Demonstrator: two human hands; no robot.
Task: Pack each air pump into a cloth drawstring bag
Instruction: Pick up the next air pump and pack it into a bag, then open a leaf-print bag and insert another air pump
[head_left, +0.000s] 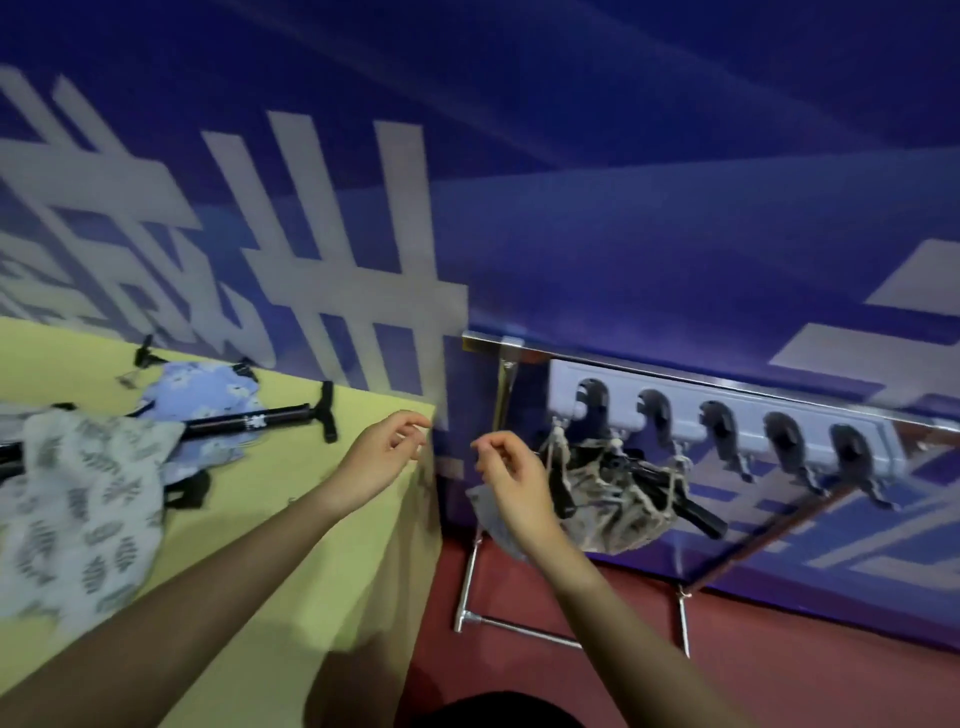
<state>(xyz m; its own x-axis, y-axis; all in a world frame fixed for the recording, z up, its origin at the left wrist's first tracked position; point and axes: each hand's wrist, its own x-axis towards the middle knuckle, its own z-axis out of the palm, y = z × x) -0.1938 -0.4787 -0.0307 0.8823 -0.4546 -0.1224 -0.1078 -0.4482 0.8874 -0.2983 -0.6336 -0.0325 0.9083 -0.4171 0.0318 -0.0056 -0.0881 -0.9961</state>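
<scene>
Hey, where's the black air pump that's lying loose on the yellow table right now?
In the head view, the black air pump lies at left on the yellow table, across the blue floral cloth bag.

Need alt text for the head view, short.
Two bare hands, left hand and right hand, hover with loosely curled fingers between a yellow table and a hook rack, where a patterned drawstring bag with a black air pump hangs. On the table lie another black pump and two cloth bags.
</scene>
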